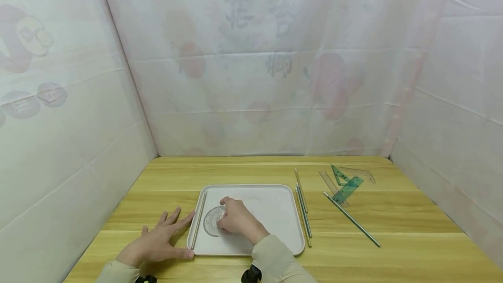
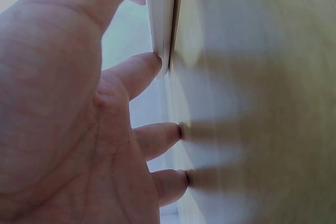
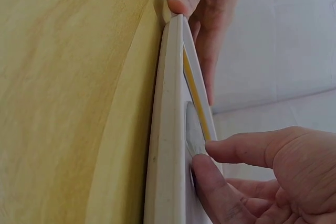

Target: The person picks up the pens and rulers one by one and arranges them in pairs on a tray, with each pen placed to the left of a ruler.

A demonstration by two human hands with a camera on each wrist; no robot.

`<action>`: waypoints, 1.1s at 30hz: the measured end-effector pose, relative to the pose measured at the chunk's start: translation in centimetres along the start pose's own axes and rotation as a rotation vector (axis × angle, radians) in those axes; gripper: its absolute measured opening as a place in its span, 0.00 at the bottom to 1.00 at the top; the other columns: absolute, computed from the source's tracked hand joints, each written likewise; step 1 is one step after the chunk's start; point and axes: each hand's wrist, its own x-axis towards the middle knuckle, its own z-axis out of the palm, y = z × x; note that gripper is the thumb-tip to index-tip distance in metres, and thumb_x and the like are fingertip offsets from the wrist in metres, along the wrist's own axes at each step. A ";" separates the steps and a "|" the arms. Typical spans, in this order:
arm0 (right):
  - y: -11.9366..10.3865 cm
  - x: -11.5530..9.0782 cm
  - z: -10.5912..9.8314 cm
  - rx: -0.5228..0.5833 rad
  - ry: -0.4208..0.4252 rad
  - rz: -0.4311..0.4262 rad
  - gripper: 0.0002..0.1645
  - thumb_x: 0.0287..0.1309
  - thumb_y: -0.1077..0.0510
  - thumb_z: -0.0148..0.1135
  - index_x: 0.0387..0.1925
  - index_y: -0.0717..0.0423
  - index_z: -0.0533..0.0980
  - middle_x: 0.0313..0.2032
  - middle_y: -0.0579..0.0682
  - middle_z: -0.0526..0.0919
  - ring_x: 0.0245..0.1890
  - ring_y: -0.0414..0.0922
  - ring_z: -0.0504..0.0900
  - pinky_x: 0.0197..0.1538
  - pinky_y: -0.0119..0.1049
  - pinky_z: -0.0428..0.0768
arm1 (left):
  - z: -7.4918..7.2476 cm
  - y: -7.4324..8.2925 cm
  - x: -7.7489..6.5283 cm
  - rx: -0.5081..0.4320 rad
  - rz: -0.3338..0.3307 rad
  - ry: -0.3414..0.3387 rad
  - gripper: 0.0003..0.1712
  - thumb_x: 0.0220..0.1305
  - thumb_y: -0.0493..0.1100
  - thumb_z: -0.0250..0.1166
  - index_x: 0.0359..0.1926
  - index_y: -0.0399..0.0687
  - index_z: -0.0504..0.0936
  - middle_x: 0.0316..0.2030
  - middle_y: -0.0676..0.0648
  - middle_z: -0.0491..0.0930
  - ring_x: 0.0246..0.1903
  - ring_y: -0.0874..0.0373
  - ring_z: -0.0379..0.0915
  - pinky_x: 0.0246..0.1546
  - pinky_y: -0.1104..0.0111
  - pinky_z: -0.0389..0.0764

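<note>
A clear half-round protractor (image 1: 211, 222) lies on the left part of a white tray (image 1: 271, 217), its straight edge facing right. My right hand (image 1: 241, 219) pinches that straight edge between thumb and fingers; in the right wrist view the thumb and a fingertip meet at the protractor (image 3: 193, 124). Left of the protractor, a thin gold pencil (image 1: 199, 219) lies along the tray's left side. My left hand (image 1: 159, 239) is spread beside the tray, its thumb and index finger touching the left rim. The other left fingertips reach the table in the left wrist view.
Right of the tray lie several thin gold and green pencils (image 1: 304, 215). Farther right, a green pencil (image 1: 351, 219) lies diagonally near a green ruler (image 1: 347, 190), a green set square (image 1: 340, 177) and clear rulers (image 1: 329, 181). Cloth walls (image 1: 259, 77) enclose the wooden table (image 1: 408, 248).
</note>
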 end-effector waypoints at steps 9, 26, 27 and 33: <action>-0.1 -0.3 -0.1 -0.008 -0.013 -0.012 0.34 0.62 0.64 0.74 0.68 0.68 0.74 0.21 0.46 0.82 0.19 0.40 0.78 0.26 0.30 0.73 | 0.1 0.0 0.0 0.005 0.007 0.009 0.62 0.57 0.73 0.76 0.85 0.62 0.59 0.84 0.27 0.48 0.76 0.09 0.39 0.54 0.06 0.41; -0.1 -1.1 -0.8 -0.043 -0.073 -0.095 0.27 0.65 0.59 0.74 0.62 0.63 0.79 0.26 0.44 0.82 0.21 0.37 0.78 0.29 0.28 0.75 | 0.1 0.0 0.0 0.003 -0.005 0.002 0.62 0.56 0.73 0.76 0.85 0.63 0.59 0.84 0.27 0.47 0.77 0.10 0.38 0.55 0.06 0.40; 0.0 -1.2 -0.9 -0.049 -0.074 -0.105 0.26 0.65 0.59 0.75 0.62 0.63 0.79 0.26 0.44 0.82 0.22 0.37 0.78 0.30 0.28 0.76 | 0.1 0.0 0.0 0.003 -0.006 0.002 0.62 0.56 0.73 0.76 0.85 0.63 0.59 0.84 0.27 0.47 0.77 0.10 0.38 0.55 0.06 0.40; 0.2 -1.4 -1.4 -0.080 -0.081 -0.145 0.25 0.65 0.59 0.75 0.60 0.63 0.81 0.29 0.44 0.82 0.25 0.35 0.76 0.31 0.27 0.77 | 0.1 0.0 0.0 0.000 -0.007 -0.003 0.62 0.57 0.73 0.76 0.86 0.63 0.58 0.84 0.28 0.47 0.77 0.10 0.38 0.55 0.06 0.40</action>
